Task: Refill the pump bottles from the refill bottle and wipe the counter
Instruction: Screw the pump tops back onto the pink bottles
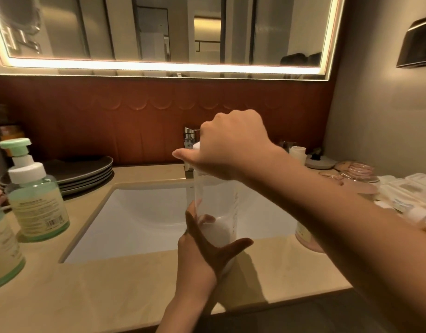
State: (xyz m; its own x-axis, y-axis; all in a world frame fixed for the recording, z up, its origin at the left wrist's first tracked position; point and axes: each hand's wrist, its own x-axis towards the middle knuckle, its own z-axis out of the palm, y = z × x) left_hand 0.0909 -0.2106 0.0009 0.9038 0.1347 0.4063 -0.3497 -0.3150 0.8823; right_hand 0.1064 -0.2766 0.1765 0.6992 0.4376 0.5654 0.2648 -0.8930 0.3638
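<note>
— How much of the person can you see?

— Two hands and two forearms. The left hand (202, 251) and the right hand (233, 145) are both bare.

— And further up the arms?

— The left forearm (183, 308) is bare skin to the bottom edge of the view, and the right forearm (339, 224) is bare to the right edge.

— How are they lit?

— Warm light falls on the back of the right hand. The left hand sits mostly in shadow.

— And the nails?

— Too small and blurred to tell.
</note>
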